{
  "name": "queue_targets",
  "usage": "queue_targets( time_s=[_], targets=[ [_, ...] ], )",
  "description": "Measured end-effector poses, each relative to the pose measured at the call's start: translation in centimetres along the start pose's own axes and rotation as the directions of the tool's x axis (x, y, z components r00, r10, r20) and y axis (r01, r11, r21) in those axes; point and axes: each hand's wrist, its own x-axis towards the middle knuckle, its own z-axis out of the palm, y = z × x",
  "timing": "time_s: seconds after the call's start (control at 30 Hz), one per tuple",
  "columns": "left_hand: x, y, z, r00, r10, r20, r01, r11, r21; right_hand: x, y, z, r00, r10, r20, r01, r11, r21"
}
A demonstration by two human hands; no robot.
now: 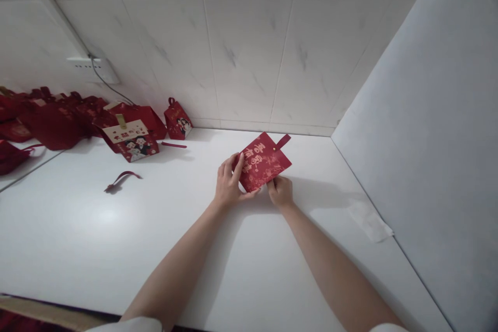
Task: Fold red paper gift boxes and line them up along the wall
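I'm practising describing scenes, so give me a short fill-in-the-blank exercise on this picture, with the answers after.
1. The box in the left hand is mainly ____ in colour.
2. A white tissue lies on the table, to the ____ of the right hand.
3. The wall behind the table is covered with large pale ____.
Missing words: red; right; tiles.

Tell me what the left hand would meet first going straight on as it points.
The red box, which the left hand holds; beyond that, probably the tiled wall, though depth is unclear.
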Motion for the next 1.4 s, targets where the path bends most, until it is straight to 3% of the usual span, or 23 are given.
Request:
queue_targets(
  time_s=[0.13,0.27,0.43,0.53,0.6,0.73,0.83,0.93,1.2,1.4],
  targets=[
    [-0.1,-0.3,0.2,1.000,-0.021,0.002,0.022,1.000,-0.020,0.0,-0.2,0.0,1.000,-0.002,0.019,0.002,1.000,-0.013],
    [-0.3,-1.1,0.6,0.980,-0.180,0.087,0.194,0.960,-0.203,0.0,-0.9,-0.4,0.999,-0.019,0.044,0.018,1.000,0.014],
    [-0.5,-2.0,1.5,0.929,-0.331,0.168,0.365,0.734,-0.573,0.1,-1.1,-0.7,0.995,-0.001,0.098,-0.013,0.989,0.144],
    [-0.7,-2.2,1.9,0.893,-0.403,0.198,0.427,0.623,-0.656,0.1,-0.8,-0.5,0.991,0.060,0.117,-0.083,0.976,0.202],
    [-0.7,-2.2,1.9,0.882,-0.418,0.219,0.448,0.598,-0.665,0.1,-0.7,-0.4,0.990,0.072,0.125,-0.099,0.970,0.222],
    [-0.5,-2.0,1.7,0.902,-0.387,0.189,0.420,0.694,-0.585,0.0,-1.0,-0.6,0.994,0.050,0.092,-0.069,0.972,0.223],
    [-0.4,-1.8,1.4,0.924,-0.352,0.152,0.383,0.832,-0.400,0.0,-1.3,-0.8,0.999,0.022,0.040,-0.030,0.980,0.196],
    [-0.3,-1.5,1.1,0.940,-0.303,0.154,0.333,0.913,-0.235,0.1,-1.5,-0.7,0.999,0.021,-0.025,-0.017,0.988,0.151],
    [0.0,-0.4,0.5,0.990,-0.120,0.076,0.125,0.990,-0.062,0.3,-0.9,-0.4,0.996,0.069,-0.050,-0.066,0.995,0.075],
    [0.1,-0.1,0.1,0.996,-0.063,0.058,0.065,0.997,-0.030,0.4,-0.6,-0.2,0.992,0.105,-0.066,-0.099,0.991,0.090]
  ],
)
